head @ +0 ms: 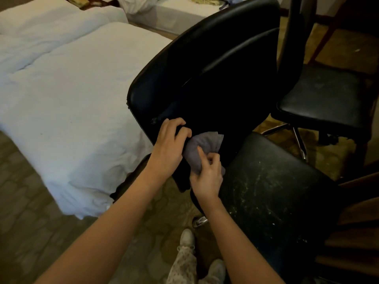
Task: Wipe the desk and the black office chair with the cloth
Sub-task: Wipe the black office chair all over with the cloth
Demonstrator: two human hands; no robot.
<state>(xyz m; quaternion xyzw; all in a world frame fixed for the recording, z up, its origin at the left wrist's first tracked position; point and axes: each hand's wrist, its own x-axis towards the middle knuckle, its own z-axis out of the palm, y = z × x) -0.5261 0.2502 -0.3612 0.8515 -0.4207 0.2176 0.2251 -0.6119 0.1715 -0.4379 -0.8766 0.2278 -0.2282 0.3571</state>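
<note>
Bed (71, 99) sat just left of the chair (205, 68), its side close to the backrest's edge, so only a narrow strip of floor (155, 212) ran between them. A second chair (320, 99) crowded in on the right. Left hand (170, 144) had fingers curled round the backrest's lower edge. Right hand (207, 177), just beside it, clutched the bunched grey cloth (203, 144) against the backrest above the seat.

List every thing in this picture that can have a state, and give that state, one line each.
black office chair, seat speckled with pale marks.
cloth, bunched up at the base of the chair's back.
right hand, grips the cloth.
left hand, grips the chair back's edge.
second chair, seat dull and scuffed.
bed, covered by a rumpled white duvet.
</note>
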